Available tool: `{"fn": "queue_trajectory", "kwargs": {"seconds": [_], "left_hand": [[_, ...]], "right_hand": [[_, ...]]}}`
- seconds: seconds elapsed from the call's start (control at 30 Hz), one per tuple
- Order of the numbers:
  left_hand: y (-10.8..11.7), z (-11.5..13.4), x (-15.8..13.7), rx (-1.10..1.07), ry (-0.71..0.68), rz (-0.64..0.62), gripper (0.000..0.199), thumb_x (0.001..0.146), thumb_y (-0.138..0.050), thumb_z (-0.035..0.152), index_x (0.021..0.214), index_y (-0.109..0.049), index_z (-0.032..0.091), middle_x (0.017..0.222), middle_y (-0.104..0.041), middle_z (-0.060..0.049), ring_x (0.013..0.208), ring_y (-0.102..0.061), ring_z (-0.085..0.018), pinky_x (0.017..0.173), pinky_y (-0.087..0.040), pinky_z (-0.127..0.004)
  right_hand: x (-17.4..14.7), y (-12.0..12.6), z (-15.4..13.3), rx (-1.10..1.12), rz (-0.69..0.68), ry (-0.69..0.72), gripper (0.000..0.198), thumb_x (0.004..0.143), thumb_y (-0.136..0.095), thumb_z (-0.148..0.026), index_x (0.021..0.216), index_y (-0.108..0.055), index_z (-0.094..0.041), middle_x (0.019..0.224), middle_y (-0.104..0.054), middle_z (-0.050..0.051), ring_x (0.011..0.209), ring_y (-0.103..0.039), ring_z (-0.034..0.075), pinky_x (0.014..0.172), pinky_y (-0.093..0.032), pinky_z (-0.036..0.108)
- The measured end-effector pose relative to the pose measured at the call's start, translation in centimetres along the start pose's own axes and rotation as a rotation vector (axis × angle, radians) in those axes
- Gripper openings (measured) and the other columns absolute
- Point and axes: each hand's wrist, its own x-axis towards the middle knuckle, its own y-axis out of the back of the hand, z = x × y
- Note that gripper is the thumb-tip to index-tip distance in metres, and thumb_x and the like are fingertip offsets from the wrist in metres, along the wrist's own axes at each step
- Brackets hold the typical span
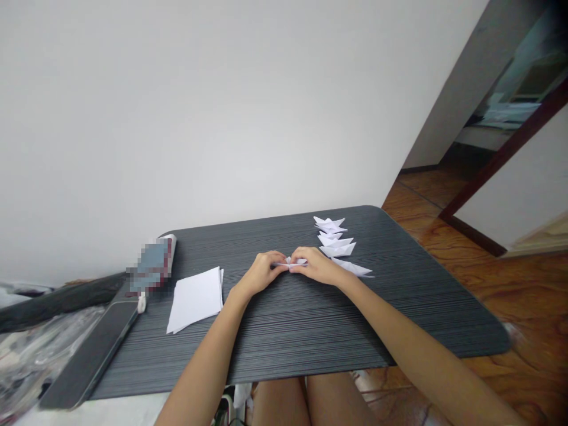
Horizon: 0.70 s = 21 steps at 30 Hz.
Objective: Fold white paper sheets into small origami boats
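Observation:
My left hand (265, 271) and my right hand (312, 264) meet over the middle of the dark table. Between their fingertips they pinch a small folded white paper (290, 264), partly hidden by the fingers. Just beyond my right hand several folded paper boats stand in a line, among them a near one (338, 247) with pointed ends and a far one (330, 225). Beside my right wrist lies a flatter, long folded paper boat (352, 267). Left of my left hand rests a stack of square white paper sheets (196, 300).
The dark wood-grained table (302, 343) has rounded corners and stands against a white wall (248, 118). At its left end are a blurred-out packet (153, 266) and a long dark flat object (95, 349). Wooden floor (528, 307) and a doorway lie to the right.

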Motion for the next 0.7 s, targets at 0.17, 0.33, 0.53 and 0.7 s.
{"fn": "queue_trajectory", "kwargs": {"seconds": [0.17,0.33,0.53,0.7], "left_hand": [[0.0,0.3,0.1,-0.044,0.029,0.090,0.018,0.076,-0.052,0.028,0.076,-0.064,0.014,0.086,-0.062,-0.007,0.079,-0.057,-0.016,0.075,-0.043,-0.028],[0.0,0.4,0.1,-0.081,0.070,0.174,0.019,0.076,-0.052,0.029,0.075,-0.063,0.014,0.082,-0.063,-0.007,0.075,-0.057,-0.015,0.069,-0.044,-0.027],[-0.1,0.8,0.1,-0.168,0.083,0.197,0.020,0.075,-0.052,0.030,0.081,-0.062,0.014,0.083,-0.063,-0.007,0.078,-0.058,-0.016,0.069,-0.044,-0.026],[0.1,1.2,0.2,-0.202,0.099,0.195,0.018,0.073,-0.055,0.029,0.077,-0.063,0.013,0.081,-0.063,-0.006,0.077,-0.057,-0.015,0.070,-0.043,-0.026]], "right_hand": [[0.3,0.2,0.0,0.123,0.089,-0.050,0.011,0.067,-0.061,-0.023,0.062,-0.059,-0.014,0.074,-0.062,0.003,0.071,-0.057,0.015,0.069,-0.042,0.027],[0.6,0.3,0.1,0.259,0.190,-0.082,0.013,0.062,-0.065,-0.024,0.059,-0.057,-0.014,0.071,-0.061,0.002,0.068,-0.056,0.014,0.066,-0.043,0.027],[0.6,0.6,-0.1,0.290,0.172,-0.042,0.009,0.064,-0.064,-0.022,0.063,-0.062,-0.013,0.073,-0.062,0.004,0.070,-0.058,0.015,0.068,-0.043,0.027],[0.5,0.8,-0.5,0.288,0.155,0.010,0.008,0.065,-0.064,-0.021,0.068,-0.064,-0.013,0.077,-0.063,0.005,0.074,-0.059,0.015,0.070,-0.043,0.027]]}}
